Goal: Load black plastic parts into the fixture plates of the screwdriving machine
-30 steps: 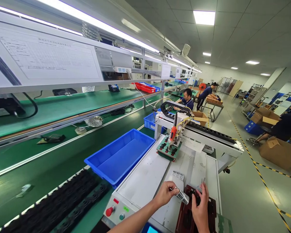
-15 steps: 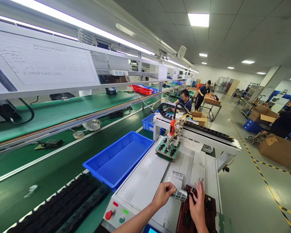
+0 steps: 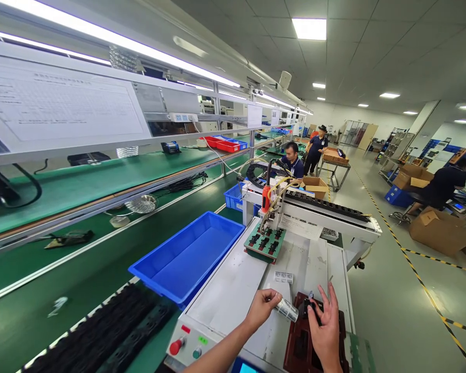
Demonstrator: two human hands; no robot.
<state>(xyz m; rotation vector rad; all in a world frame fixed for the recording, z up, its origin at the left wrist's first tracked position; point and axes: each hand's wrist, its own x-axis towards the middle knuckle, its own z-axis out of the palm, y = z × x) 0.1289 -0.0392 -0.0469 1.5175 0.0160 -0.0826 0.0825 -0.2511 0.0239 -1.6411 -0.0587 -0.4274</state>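
White-topped machine point(image 3: 241, 269) is filling the near floor space, while a person point(image 3: 294, 165) in a dark shirt is appearing beyond its gantry. A blue bin point(image 3: 192, 254) is standing beside the worktop's left edge. Toward the worktop's near right corner, a dark red fixture point(image 3: 291, 349) is lying under the right hand; a green fixture point(image 3: 258, 254) is sitting near the far left corner. The left hand point(image 3: 262, 311) is pinching a curled silvery sheet point(image 3: 286, 309) between thumb and fingertips, just left of the right hand point(image 3: 326, 329), whose fingers are spreading; its hold on a small black part point(image 3: 306, 309) near the thumb cannot be told. A flat label sheet point(image 3: 283, 277) is resting beyond both hands.
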